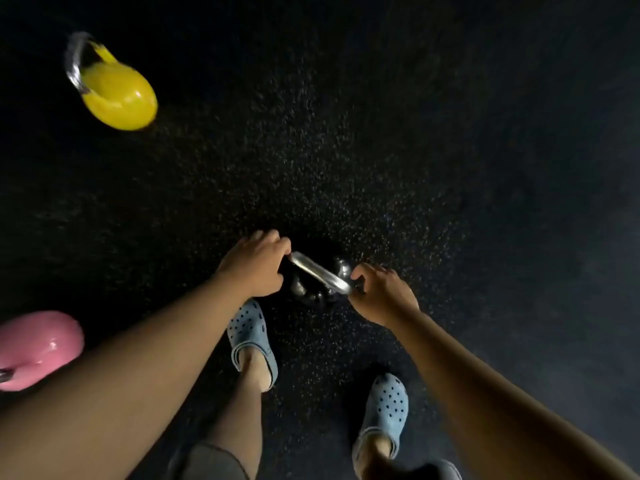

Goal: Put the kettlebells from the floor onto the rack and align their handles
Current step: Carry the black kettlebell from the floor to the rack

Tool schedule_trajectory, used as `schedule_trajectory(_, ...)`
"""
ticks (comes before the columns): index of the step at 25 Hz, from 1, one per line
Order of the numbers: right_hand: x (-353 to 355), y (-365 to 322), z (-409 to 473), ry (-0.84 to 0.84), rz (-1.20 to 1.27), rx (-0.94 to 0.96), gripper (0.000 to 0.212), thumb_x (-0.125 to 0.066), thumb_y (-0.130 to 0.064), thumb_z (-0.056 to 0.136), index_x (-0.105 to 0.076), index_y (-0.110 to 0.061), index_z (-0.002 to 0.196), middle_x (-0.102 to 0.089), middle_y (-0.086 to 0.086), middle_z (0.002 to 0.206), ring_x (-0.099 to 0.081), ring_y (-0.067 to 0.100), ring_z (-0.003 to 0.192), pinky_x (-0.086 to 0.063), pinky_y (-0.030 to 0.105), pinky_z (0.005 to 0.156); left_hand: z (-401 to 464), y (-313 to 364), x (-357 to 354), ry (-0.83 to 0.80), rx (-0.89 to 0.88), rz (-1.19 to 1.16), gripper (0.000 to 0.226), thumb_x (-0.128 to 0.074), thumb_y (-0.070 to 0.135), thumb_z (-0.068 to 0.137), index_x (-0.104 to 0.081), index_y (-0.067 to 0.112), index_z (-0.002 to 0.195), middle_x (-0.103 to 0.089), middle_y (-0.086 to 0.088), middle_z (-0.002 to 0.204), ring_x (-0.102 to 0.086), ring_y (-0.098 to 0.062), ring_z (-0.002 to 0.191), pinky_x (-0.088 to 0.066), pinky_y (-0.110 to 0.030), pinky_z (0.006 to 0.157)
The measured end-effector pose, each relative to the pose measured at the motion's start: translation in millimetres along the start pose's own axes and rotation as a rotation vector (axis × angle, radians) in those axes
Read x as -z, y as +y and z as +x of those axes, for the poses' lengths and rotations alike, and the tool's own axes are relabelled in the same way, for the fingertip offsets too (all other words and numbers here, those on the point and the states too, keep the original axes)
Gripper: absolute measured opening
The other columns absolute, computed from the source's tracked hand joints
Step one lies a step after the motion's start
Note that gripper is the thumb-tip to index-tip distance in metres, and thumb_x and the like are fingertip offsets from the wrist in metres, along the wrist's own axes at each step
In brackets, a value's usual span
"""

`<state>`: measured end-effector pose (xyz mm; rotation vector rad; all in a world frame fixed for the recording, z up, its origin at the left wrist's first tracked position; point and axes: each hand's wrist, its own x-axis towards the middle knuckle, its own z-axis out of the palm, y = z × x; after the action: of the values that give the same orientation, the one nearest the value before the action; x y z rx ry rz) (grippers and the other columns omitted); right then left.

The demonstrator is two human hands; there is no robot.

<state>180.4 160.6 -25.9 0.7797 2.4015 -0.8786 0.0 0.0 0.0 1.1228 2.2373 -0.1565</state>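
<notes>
Low in the centre of the frame sat a glossy black kettlebell [317, 289] with a bare steel handle [320, 271], its dark body hard to separate from the speckled black rubber floor [381, 150]. The left hand [254, 265] was wrapped around the handle's left end, and the right hand [382, 292] seemed to pinch its right end. A yellow kettlebell [117, 93] lay upper left, a pink kettlebell [38, 348] at the left edge.

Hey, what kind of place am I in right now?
Probably a gym or workout area: dark speckled rubber flooring, a yellow kettlebell and a pink kettlebell lying on it, and both hands on a black kettlebell.
</notes>
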Motion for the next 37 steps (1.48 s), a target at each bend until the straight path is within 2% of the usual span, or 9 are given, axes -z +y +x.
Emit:
schedule_trajectory(5,-102,22,96,-0.062,-0.074,-0.042,0.046,-0.061,-0.039,0.086,-0.053,-0.017,0.125,-0.049,0.008,0.127,-0.048,0.030,0.114,-0.047,0.040,0.084,105,-40,-97,-0.093,-0.130,0.043,0.052,-0.064,0.021,0.078,-0.046,0.021,0.126,-0.046,0.000,0.127,-0.044,-0.024,0.119,-0.043,-0.043,0.096)
schedule_trajectory(8,-121,25,118,-0.059,0.020,-0.127,0.036,-0.063,-0.039,0.088,-0.062,-0.011,0.110,-0.060,0.010,0.104,-0.060,0.023,0.080,-0.047,0.027,0.056,140,-44,-120,-0.086,-0.246,-0.049,0.015,-0.064,0.019,0.077,-0.052,0.026,0.082,-0.054,0.004,0.098,-0.053,-0.021,0.099,-0.045,-0.036,0.077)
schedule_trajectory(9,-122,25,122,-0.068,0.048,-0.147,0.033,-0.065,-0.037,0.088,-0.064,-0.011,0.108,-0.062,0.007,0.094,-0.059,0.019,0.069,-0.040,0.023,0.048,149,-44,-121,-0.106,-0.269,-0.101,0.020,-0.064,0.018,0.075,-0.048,0.027,0.069,-0.054,0.006,0.086,-0.056,-0.020,0.091,-0.045,-0.035,0.071)
schedule_trajectory(11,-112,23,122,-0.094,0.064,-0.141,0.029,-0.067,-0.031,0.086,-0.066,-0.009,0.105,-0.061,0.006,0.084,-0.055,0.017,0.060,-0.032,0.021,0.042,155,-42,-116,-0.185,-0.304,-0.180,0.023,-0.065,0.017,0.072,-0.047,0.025,0.060,-0.055,0.007,0.074,-0.059,-0.019,0.077,-0.049,-0.035,0.065)
schedule_trajectory(15,-58,3,131,-0.120,0.019,-0.093,0.021,-0.068,-0.024,0.081,-0.070,-0.010,0.097,-0.059,-0.001,0.067,-0.052,0.011,0.050,-0.036,0.021,0.041,147,-49,-86,-0.162,-0.252,-0.335,0.022,-0.068,0.017,0.072,-0.053,0.024,0.058,-0.059,0.006,0.063,-0.059,-0.016,0.059,-0.049,-0.029,0.054)
schedule_trajectory(22,65,-104,178,-0.120,-0.103,-0.001,0.011,-0.069,-0.026,0.073,-0.063,-0.017,0.070,-0.056,-0.003,0.058,-0.054,0.013,0.049,-0.035,0.020,0.040,138,-104,31,0.054,-0.194,-0.527,0.028,-0.066,0.020,0.069,-0.047,0.022,0.049,-0.054,0.004,0.047,-0.055,-0.017,0.045,-0.037,-0.027,0.041)
schedule_trajectory(26,139,-199,219,-0.073,-0.201,0.106,0.022,-0.070,-0.027,0.073,-0.053,-0.025,0.060,-0.057,-0.005,0.057,-0.056,0.014,0.050,-0.038,0.021,0.044,137,-167,122,0.188,-0.125,-0.504,0.026,-0.066,0.027,0.072,-0.049,0.025,0.053,-0.050,0.007,0.048,-0.056,-0.016,0.050,-0.031,-0.023,0.042)
schedule_trajectory(30,218,-298,282,0.056,-0.229,0.236,0.027,-0.070,-0.030,0.072,-0.048,-0.027,0.057,-0.054,-0.006,0.057,-0.056,0.015,0.054,-0.039,0.023,0.047,160,-244,234,0.365,-0.075,-0.421,0.015,-0.066,0.032,0.071,-0.069,0.018,0.069,-0.067,-0.004,0.063,-0.066,-0.025,0.064,-0.042,-0.028,0.053)
schedule_trajectory(37,340,-445,424,0.126,-0.260,0.413,0.012,-0.068,-0.032,0.074,-0.061,-0.024,0.070,-0.060,-0.005,0.066,-0.062,0.016,0.061,-0.046,0.025,0.050,237,-377,402,0.529,0.040,-0.267,0.026,-0.062,0.041,0.069,-0.072,0.019,0.078,-0.071,-0.008,0.074,-0.069,-0.029,0.075,-0.043,-0.029,0.057)
